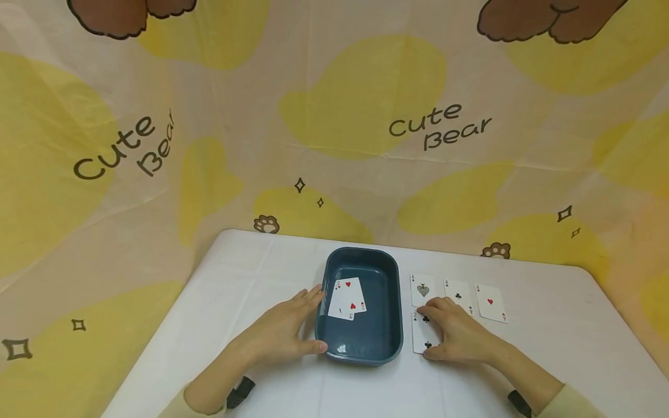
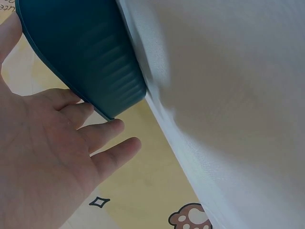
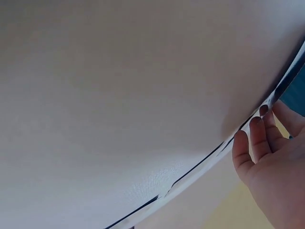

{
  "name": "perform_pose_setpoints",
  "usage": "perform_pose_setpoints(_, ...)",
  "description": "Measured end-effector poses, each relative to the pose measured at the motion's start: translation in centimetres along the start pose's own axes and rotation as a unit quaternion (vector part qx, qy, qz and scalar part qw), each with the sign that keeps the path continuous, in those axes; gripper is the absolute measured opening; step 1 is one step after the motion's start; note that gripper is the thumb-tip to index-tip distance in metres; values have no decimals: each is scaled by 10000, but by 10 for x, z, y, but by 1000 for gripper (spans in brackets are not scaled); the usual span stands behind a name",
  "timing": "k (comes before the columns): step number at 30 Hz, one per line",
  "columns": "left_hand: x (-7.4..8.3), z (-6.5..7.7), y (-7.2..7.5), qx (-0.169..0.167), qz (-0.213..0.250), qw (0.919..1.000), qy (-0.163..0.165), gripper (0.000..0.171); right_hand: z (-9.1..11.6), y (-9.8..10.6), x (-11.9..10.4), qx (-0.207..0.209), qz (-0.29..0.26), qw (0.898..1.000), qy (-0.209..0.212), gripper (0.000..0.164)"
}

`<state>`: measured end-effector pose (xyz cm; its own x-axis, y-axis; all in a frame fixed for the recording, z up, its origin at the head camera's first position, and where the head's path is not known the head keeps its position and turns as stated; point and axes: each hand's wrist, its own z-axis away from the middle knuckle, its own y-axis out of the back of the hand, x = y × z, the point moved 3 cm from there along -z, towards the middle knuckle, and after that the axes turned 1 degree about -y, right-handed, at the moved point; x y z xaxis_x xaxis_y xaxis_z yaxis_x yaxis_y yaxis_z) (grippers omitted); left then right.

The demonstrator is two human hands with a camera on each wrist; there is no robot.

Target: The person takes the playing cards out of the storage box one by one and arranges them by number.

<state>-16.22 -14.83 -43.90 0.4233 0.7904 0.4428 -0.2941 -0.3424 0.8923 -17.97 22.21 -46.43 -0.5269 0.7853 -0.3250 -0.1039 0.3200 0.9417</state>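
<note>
I have a big printed cloth across the back of my head view, cream with yellow patches and the words "Cute Bear" on it twice. In front of it I see the white table, its far edge running along the cloth. Near the middle of the table sits the dark blue tray, its long sides running away from me.

At the tray's left side I see the left hand spread wide, thumb at the near left corner and fingers further up the rim; my left wrist view shows them touching it. The right hand is narrower, just right of the tray, holding the two of clubs with the thumb at its near end and fingertips at its far end. I cannot tell whether that card lies fully flat on the table.

Just beyond it I make out a row of three cards, left to right: ace of spades, ace of clubs, partly behind the fingers, and ace of hearts. Inside the tray, the two of hearts overlaps another card, too covered for me to read
</note>
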Motion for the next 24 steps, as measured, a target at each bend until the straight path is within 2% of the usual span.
perform_pose_setpoints(8, 0, 0, 0, 9, 24, 10000, -25, 102, -2, -1, 1, -121, 57, 9999, -92, 73)
perform_pose_setpoints(24, -3, 2, -2, 77, -21, 9999, -112, 101, -4, -1, 2, -73, 119, 9999, 57, 72)
